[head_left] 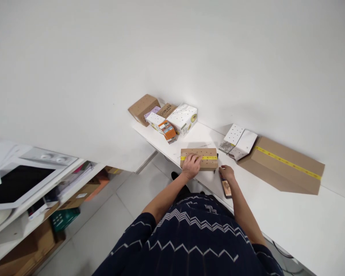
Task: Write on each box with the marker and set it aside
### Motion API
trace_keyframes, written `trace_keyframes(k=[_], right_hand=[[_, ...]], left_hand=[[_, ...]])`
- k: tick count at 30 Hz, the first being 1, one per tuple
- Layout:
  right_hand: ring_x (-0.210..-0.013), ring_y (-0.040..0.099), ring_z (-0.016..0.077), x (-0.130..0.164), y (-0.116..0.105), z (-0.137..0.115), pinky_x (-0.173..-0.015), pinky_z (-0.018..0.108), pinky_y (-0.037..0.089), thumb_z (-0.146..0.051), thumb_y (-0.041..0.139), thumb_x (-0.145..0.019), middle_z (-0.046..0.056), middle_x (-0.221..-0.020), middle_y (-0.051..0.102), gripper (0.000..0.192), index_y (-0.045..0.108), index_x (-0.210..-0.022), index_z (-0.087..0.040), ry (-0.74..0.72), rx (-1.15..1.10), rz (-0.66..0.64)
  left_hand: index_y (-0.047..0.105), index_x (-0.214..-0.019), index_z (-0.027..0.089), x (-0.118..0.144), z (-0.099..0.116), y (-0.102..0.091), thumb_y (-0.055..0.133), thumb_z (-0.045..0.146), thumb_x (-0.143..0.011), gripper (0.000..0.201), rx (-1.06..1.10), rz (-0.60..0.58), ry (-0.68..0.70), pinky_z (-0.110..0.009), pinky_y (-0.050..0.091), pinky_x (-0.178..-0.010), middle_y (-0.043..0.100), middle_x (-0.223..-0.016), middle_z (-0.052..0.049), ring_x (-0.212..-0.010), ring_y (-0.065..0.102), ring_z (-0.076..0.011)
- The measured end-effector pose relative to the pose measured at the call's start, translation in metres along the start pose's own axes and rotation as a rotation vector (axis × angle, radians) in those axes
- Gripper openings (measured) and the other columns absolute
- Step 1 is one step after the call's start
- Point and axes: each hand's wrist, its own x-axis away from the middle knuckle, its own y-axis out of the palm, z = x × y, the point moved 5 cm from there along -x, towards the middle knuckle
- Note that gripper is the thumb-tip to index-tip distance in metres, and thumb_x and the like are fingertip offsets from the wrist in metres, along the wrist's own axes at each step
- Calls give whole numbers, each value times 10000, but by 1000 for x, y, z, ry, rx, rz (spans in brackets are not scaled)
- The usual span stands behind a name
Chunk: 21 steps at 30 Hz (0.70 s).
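- A small brown box, taped with a yellow strip, was seen lying flat on the white desk, close to the desk's near edge.
- The left hand was laid flat over the box's near left end, fingers spread and pressing down rather than clenched round anything.
- The right hand was found just to the right of the box, fingertips down on the desk beside a dark flat object; whether that object was gripped could not be told.
- The step in hand was judged to be the steadying of the box on the desk, one hand weighing it down while the other was kept at its right end.
- Any lift or turn from here was judged to call for a hold on both short ends, since only a flat palm was on it.
- Right of the box, a white dotted package was propped against a long brown carton, also yellow-taped.
- Beyond the box, towards the wall, a cluster of small cartons was stacked at the desk's far end.
- Left of the box and below the desk, shelves with clutter were seen.
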Motion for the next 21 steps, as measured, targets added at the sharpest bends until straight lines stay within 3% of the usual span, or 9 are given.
trace_keyframes(k=[4, 7, 13, 15, 18, 21], right_hand=[[-1168, 511, 387, 21, -17, 22, -905, 509, 429, -525, 607, -746, 267, -1270, 500, 656, 506, -1230, -94, 103, 240, 140], [-1208, 439, 410, 40, -8, 39, -900, 537, 416, -612, 609, -713, 245, -1304, 443, 816, 391, -1321, -114, 150, 438, 171], [-1199, 431, 394, 58, 9, 45, -913, 526, 400, -511, 538, -803, 234, -1263, 450, 738, 338, -1399, -123, -23, 504, 269], [-1216, 423, 400, 58, 3, 46, -928, 545, 390, -482, 561, -775, 224, -1278, 450, 722, 374, -1392, -157, -1, 384, 285], [-1200, 462, 390, 55, -9, 52, -934, 535, 407, -514, 584, -703, 211, -1244, 509, 732, 451, -1329, -158, 107, -75, 207], [-1018, 600, 337, 56, -17, 49, -828, 474, 495, -651, 370, -749, 194, -1104, 611, 722, 537, -1210, -122, 141, -443, 22]], left_hand=[[583, -1272, 247, 0, 0, 1, 504, 247, -854, 425, 20, -19, -12, -417, 422, -965, 621, -1170, -87, -1139, 512, -270], [581, -1275, 249, -1, 0, 1, 501, 245, -856, 426, 23, -29, -19, -415, 421, -965, 617, -1178, -86, -1142, 512, -267], [580, -1271, 248, -1, 0, 0, 485, 242, -866, 416, 15, -14, -6, -409, 424, -934, 619, -1181, -78, -1133, 511, -265], [583, -1265, 244, -1, 0, 0, 486, 248, -868, 409, 9, -5, -7, -411, 423, -930, 622, -1174, -74, -1127, 512, -268], [586, -1260, 240, -1, 0, -1, 497, 249, -865, 405, 7, 7, 2, -403, 418, -944, 624, -1172, -72, -1130, 510, -263], [584, -1262, 248, -2, -1, -2, 507, 247, -859, 411, 4, 5, -2, -401, 420, -948, 621, -1171, -76, -1133, 509, -256]])
